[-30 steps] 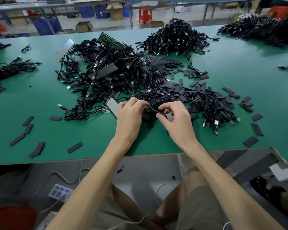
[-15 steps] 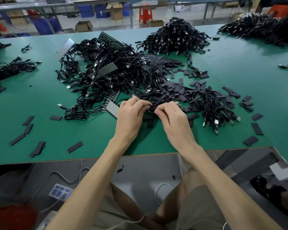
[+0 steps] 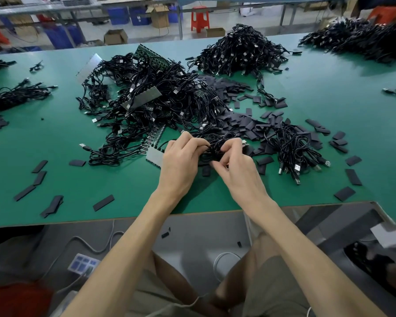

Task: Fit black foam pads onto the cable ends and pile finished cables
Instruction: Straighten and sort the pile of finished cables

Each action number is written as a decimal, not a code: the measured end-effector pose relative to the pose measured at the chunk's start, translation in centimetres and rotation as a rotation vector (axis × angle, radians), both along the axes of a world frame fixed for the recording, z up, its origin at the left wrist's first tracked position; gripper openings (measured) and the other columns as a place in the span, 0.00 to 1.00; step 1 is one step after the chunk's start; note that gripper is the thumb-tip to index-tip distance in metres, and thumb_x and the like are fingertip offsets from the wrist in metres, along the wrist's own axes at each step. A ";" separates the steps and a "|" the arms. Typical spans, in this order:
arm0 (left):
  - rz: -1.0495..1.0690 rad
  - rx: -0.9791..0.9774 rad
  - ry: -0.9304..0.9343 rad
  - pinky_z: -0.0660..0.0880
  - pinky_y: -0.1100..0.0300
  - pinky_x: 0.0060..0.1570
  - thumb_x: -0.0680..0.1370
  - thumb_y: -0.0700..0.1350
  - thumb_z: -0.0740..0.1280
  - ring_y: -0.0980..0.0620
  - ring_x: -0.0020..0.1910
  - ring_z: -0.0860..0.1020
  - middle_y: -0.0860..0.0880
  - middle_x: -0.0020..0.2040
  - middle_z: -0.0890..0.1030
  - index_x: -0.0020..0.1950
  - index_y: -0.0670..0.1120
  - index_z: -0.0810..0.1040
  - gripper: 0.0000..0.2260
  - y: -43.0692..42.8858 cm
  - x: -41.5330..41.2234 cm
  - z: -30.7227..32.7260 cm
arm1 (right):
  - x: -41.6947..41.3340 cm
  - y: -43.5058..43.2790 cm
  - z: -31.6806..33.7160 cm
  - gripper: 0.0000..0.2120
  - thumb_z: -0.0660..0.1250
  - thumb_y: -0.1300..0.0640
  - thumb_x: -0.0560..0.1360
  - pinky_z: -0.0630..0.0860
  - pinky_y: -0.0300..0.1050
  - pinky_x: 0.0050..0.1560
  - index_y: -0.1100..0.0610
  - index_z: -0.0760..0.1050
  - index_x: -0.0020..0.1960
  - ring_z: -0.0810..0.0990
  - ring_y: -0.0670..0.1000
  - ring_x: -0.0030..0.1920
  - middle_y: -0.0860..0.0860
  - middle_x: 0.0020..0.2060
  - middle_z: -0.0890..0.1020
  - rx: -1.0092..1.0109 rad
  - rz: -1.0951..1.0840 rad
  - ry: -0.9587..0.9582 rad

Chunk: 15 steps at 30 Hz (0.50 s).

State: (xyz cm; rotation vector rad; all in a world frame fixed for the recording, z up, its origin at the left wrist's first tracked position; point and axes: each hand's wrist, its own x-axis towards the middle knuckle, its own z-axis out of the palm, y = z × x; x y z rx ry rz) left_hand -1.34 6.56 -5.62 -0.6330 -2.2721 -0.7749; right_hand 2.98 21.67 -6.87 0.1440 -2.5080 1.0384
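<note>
Both hands meet over the near middle of the green worktop (image 3: 329,94). The left hand (image 3: 180,161) has its fingers curled round a coiled black cable (image 3: 212,152). The right hand (image 3: 240,167) pinches the same coil from the other side with thumb and bent fingers, so the two hands are almost touching, backs up. The coil sits just above the surface, at the near edge of the big tangled heap of black cables (image 3: 160,104). Whether a pad is on its end I cannot tell, since the fingers hide it.

Just behind and to the right of the hands lies a spread of flat black foam pads (image 3: 245,126), overlapping one another. Beside it, further right, is a smaller bunch of black cables with silver plugs (image 3: 300,154), the plugs pointing toward the near edge. A grey toothed strip (image 3: 154,155) lies against the big heap, just left of the left hand. A few loose foam pieces (image 3: 39,177) lie well apart from all this near the left front edge — single strips, two or three overlapping.

Farther back stands a rounded pile of black cables (image 3: 240,49), and another long pile (image 3: 361,40) fills the far right corner. Beyond the worktop, on the floor, are a red plastic stool (image 3: 199,18) and an open cardboard box (image 3: 116,36).
</note>
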 end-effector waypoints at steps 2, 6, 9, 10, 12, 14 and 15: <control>-0.012 0.008 -0.015 0.71 0.54 0.46 0.82 0.40 0.67 0.47 0.38 0.72 0.45 0.43 0.76 0.53 0.41 0.83 0.06 0.0 0.0 0.0 | 0.0 0.0 0.0 0.16 0.69 0.54 0.81 0.77 0.53 0.39 0.53 0.63 0.61 0.81 0.53 0.37 0.47 0.37 0.80 -0.004 -0.052 0.003; -0.047 0.008 -0.033 0.73 0.49 0.45 0.82 0.40 0.67 0.46 0.39 0.73 0.46 0.44 0.76 0.53 0.41 0.82 0.05 0.0 0.0 0.0 | 0.0 0.0 0.1 0.22 0.66 0.54 0.82 0.79 0.58 0.41 0.55 0.62 0.72 0.80 0.56 0.37 0.49 0.35 0.79 0.000 -0.084 -0.016; -0.140 -0.001 -0.075 0.74 0.46 0.43 0.82 0.40 0.66 0.45 0.39 0.74 0.47 0.45 0.75 0.55 0.41 0.81 0.05 -0.2 0.0 -0.1 | 0.0 0.1 0.2 0.23 0.66 0.55 0.83 0.78 0.56 0.42 0.54 0.62 0.75 0.80 0.55 0.39 0.49 0.37 0.79 0.005 -0.078 -0.024; -0.172 -0.005 -0.101 0.74 0.45 0.43 0.82 0.40 0.66 0.45 0.40 0.74 0.48 0.46 0.74 0.55 0.42 0.80 0.05 -0.2 -0.1 -0.1 | 0.0 0.1 0.2 0.23 0.66 0.56 0.82 0.78 0.55 0.42 0.55 0.63 0.75 0.80 0.54 0.40 0.48 0.39 0.80 0.001 -0.078 -0.011; -0.213 -0.012 -0.142 0.76 0.46 0.45 0.82 0.42 0.66 0.45 0.42 0.76 0.49 0.48 0.75 0.56 0.44 0.79 0.05 -0.2 -0.1 -0.1 | -0.1 0.2 0.2 0.24 0.67 0.58 0.82 0.74 0.48 0.43 0.55 0.65 0.75 0.78 0.51 0.41 0.47 0.44 0.81 -0.019 -0.085 0.016; -0.226 -0.011 -0.176 0.77 0.46 0.48 0.82 0.44 0.68 0.48 0.45 0.77 0.51 0.49 0.77 0.55 0.45 0.78 0.05 -0.1 -0.3 -0.1 | -0.2 0.4 0.3 0.24 0.68 0.59 0.81 0.71 0.44 0.45 0.55 0.66 0.75 0.75 0.47 0.40 0.46 0.48 0.82 -0.053 -0.103 0.031; -0.222 -0.014 -0.189 0.77 0.48 0.50 0.81 0.45 0.69 0.51 0.46 0.77 0.52 0.50 0.78 0.55 0.45 0.78 0.05 -0.1 -0.3 -0.2 | -0.3 0.4 0.3 0.24 0.69 0.58 0.81 0.72 0.44 0.46 0.54 0.66 0.75 0.75 0.46 0.39 0.46 0.50 0.83 -0.076 -0.114 0.037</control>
